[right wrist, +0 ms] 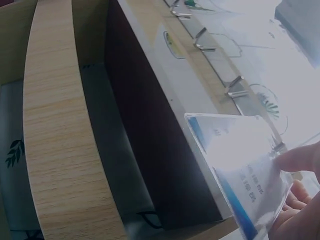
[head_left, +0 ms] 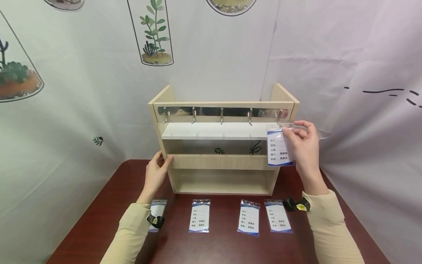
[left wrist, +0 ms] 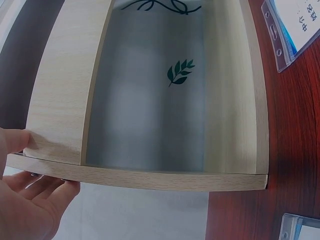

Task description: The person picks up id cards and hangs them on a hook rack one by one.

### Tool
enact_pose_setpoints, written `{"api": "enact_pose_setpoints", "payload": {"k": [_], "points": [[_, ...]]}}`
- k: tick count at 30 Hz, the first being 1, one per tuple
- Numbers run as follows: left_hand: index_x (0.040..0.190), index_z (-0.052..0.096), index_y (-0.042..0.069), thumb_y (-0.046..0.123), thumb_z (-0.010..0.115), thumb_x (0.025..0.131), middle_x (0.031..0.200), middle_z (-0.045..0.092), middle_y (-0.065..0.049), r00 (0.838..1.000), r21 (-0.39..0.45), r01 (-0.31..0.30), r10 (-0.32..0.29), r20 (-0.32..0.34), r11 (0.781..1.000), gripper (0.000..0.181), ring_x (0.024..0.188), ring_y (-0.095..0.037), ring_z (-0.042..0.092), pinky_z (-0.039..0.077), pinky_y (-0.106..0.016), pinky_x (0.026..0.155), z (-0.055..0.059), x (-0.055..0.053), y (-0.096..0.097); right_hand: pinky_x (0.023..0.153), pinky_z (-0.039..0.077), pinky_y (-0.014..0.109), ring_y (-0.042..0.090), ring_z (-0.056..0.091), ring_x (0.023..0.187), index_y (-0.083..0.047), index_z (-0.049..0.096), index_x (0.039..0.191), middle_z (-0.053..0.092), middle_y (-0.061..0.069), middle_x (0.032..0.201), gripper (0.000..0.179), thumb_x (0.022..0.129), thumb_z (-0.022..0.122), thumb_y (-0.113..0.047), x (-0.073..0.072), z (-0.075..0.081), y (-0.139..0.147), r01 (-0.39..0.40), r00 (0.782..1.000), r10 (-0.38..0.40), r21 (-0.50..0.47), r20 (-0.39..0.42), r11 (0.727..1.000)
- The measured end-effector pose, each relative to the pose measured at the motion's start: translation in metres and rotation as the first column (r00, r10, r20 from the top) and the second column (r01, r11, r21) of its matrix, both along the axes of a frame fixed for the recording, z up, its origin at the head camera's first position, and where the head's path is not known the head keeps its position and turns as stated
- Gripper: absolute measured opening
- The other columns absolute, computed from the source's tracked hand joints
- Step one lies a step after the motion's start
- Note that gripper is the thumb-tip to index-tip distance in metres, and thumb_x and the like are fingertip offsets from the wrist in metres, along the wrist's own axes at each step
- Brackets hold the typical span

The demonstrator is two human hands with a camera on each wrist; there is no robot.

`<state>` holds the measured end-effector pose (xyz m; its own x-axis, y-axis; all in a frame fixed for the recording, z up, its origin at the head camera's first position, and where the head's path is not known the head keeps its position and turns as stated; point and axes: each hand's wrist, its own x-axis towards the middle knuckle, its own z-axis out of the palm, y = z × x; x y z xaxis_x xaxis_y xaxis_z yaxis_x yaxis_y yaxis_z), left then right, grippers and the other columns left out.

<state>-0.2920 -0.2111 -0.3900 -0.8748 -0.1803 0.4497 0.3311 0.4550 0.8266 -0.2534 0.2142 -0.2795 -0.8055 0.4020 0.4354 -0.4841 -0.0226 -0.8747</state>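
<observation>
A light wooden shelf rack point(head_left: 221, 162) stands on the table, with a metal strip of several hooks along its upper front. My left hand point(head_left: 155, 175) grips its left side panel point(left wrist: 170, 181), thumb on the front crossboard and fingers behind the panel. Between thumb and fingers, my right hand point(head_left: 306, 148) pinches a clear badge holder point(head_left: 276, 148) with a white and blue card near its top edge. The badge hangs upright in front of the rack's right end. Its top edge is just below the rightmost hook point(head_left: 280, 116), close to the hook's tip.
Several similar badges lie on the dark red table point(head_left: 217, 251) in front of the rack, among them a left one point(head_left: 199, 216), a middle one point(head_left: 249, 219) and a right one point(head_left: 278, 217). Another badge point(head_left: 157, 209) is partly behind the left wrist. A printed white curtain point(head_left: 224, 55) hangs behind.
</observation>
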Motion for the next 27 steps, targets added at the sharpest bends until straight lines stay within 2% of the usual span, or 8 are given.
{"api": "enact_pose_setpoints", "payload": {"k": [13, 27], "points": [[0.141, 0.055, 0.001, 0.032, 0.068, 0.098, 0.133, 0.062, -0.024, 1.0, 0.015, 0.004, -0.004, 0.006, 1.0, 0.054, 0.115, -0.034, 0.065, 0.053, -0.049, 0.092, -0.001, 0.001, 0.0, 0.063, 0.047, 0.018, 0.004, 0.064, 0.07, -0.017, 0.055, 0.109, 0.068, -0.006, 0.079, 0.03, 0.09, 0.074, -0.003, -0.007, -0.009, -0.003, 0.037, 0.998, -0.036, 0.015, -0.056, 0.999], [0.141, 0.055, 0.0, 0.029, 0.066, 0.099, 0.134, 0.061, -0.025, 1.0, 0.001, 0.012, -0.012, -0.014, 1.0, 0.052, 0.117, -0.037, 0.064, 0.053, -0.051, 0.093, -0.003, 0.0, -0.001, 0.067, 0.048, 0.017, 0.003, 0.066, 0.074, -0.018, 0.055, 0.11, 0.069, -0.008, 0.081, 0.031, 0.09, 0.075, -0.007, -0.007, -0.011, -0.002, 0.082, 0.996, -0.079, 0.074, -0.047, 0.994]]}}
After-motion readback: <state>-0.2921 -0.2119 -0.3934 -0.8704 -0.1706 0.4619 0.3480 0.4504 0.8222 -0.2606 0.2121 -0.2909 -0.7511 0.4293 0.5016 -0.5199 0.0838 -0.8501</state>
